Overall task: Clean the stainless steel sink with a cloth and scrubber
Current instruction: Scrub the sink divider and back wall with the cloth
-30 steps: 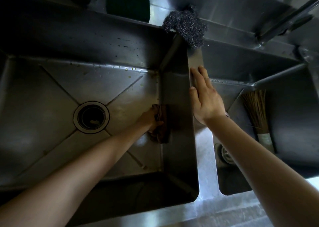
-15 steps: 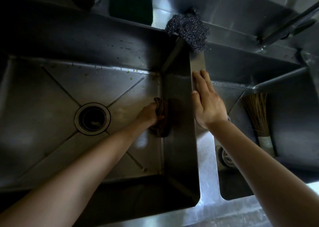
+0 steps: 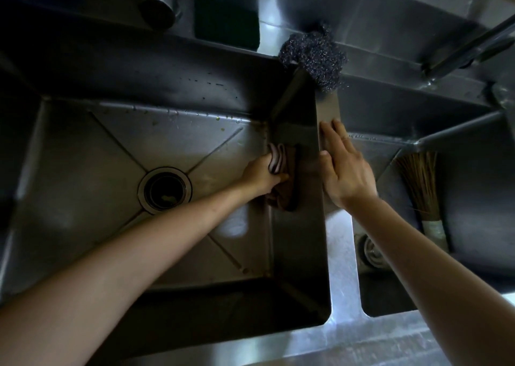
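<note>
Sink: a steel double sink fills the view; the left basin is the larger one, with creased lines running from its corners to the drain.
Drain: a round drain sits at the middle of the left basin floor, at about 9 o'clock from the cloth.
Cloth: a dark brown cloth is bunched against the right wall of the left basin, low down where wall meets floor.
Left hand: the left hand reaches into the basin, fingers curled round the cloth and pressing it to the wall.
Right hand: the right hand lies flat on the divider between the basins, fingers straight and close together, pointing to 12 o'clock.
Scrubber: a steel wool scrubber rests on the far end of the divider, at 12 o'clock from the right hand and apart from it.
Brush: a straw brush stands in the right basin, bristles up, at 3 o'clock from the right hand.
Specks: small bits of debris dot the far wall and far floor edge of the left basin.
Sponge: a dark green block, perhaps a sponge, sits on the back ledge at 11 o'clock from the scrubber.
</note>
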`<state>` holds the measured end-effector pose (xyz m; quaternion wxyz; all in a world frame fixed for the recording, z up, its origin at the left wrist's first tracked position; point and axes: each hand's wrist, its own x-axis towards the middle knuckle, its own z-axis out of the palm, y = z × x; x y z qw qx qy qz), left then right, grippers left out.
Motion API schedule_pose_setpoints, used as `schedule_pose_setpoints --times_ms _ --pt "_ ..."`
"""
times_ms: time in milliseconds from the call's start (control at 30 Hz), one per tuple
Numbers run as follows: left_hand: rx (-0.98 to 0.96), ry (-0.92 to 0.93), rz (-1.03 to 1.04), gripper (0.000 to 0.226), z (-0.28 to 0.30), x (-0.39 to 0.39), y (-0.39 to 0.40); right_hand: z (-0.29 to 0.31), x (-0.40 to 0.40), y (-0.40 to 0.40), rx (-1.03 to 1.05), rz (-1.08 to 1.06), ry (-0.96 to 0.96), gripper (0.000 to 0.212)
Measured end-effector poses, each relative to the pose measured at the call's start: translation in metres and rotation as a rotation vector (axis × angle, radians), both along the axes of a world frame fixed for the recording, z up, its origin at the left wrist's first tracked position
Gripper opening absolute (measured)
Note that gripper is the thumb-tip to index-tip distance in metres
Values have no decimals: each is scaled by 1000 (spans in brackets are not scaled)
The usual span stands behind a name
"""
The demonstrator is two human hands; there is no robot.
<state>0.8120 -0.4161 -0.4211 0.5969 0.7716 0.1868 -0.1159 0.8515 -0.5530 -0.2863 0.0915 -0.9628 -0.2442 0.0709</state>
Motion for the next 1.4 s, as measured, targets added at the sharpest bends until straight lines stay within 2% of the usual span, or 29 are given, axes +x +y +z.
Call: schedule_pose_setpoints --times_ms 133,433,600,833,1033,1400 --pt "44 -15 -20 43 5 3 0 8 19 4 -46 -86 -41 58" --pt "-34 -111 52 34 26 0 2 -6 39 20 8 -36 -3 65" --pt "-141 -111 90 28 44 2 5 -3 38 22 -67 -37 -29 66" --pt "-162 -162 139 28 53 13 6 -2 36 22 -113 -34 -33 71" --pt "-140 -173 155 33 59 26 9 -4 37 22 -98 -33 -31 76" --pt "-28 -121 143 30 54 32 13 -3 37 23 -38 -34 -21 75"
